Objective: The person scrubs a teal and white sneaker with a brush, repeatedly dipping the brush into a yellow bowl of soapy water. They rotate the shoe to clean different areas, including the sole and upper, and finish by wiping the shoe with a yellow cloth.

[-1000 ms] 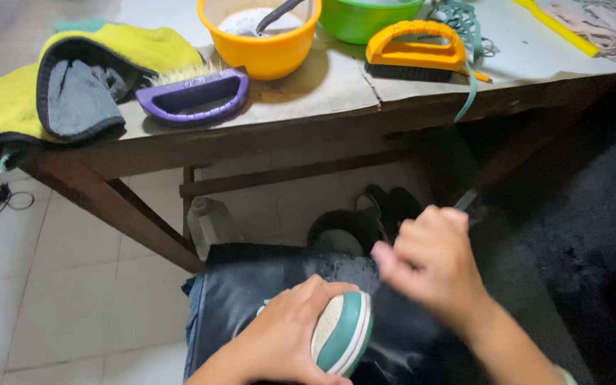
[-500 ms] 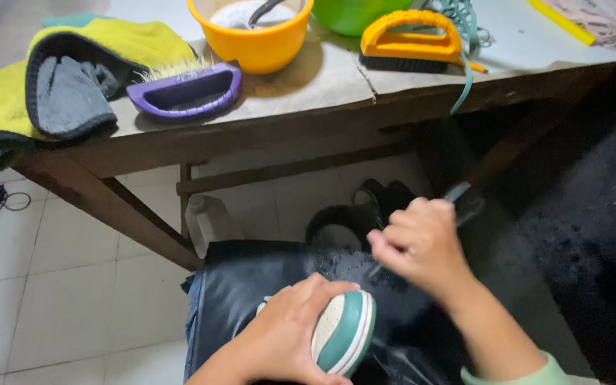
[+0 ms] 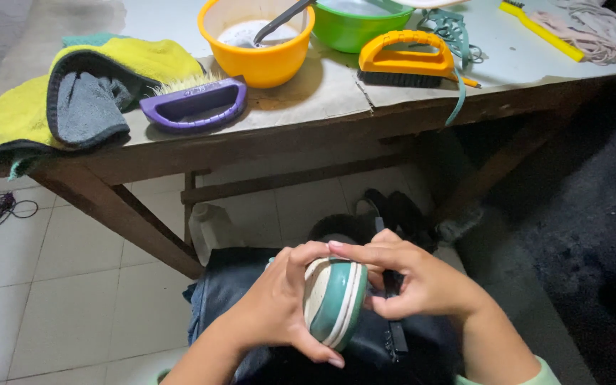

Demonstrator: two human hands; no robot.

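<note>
A white and teal sneaker [image 3: 335, 299] sits in my lap with its sole turned toward me. My left hand [image 3: 276, 310] wraps around its left side, thumb under the toe end. My right hand [image 3: 411, 281] rests fingers on the shoe's top right edge and pinches a thin dark brush handle [image 3: 393, 314] that runs down beside the shoe. A dark cloth or apron [image 3: 226, 292] lies across my knees under both hands.
Ahead stands a worn wooden table [image 3: 308, 128] with an orange bowl [image 3: 256, 43] holding a utensil, a green bowl [image 3: 354, 25], a purple scrub brush [image 3: 194, 103], an orange scrub brush [image 3: 408, 60], yellow and grey cloths [image 3: 72, 93] and a yellow brush [image 3: 540, 28]. Dark shoes [image 3: 386, 214] lie below.
My right hand has come down from above the lap and closed in on the sneaker's right edge. The sneaker is now tipped up on edge between both hands.
</note>
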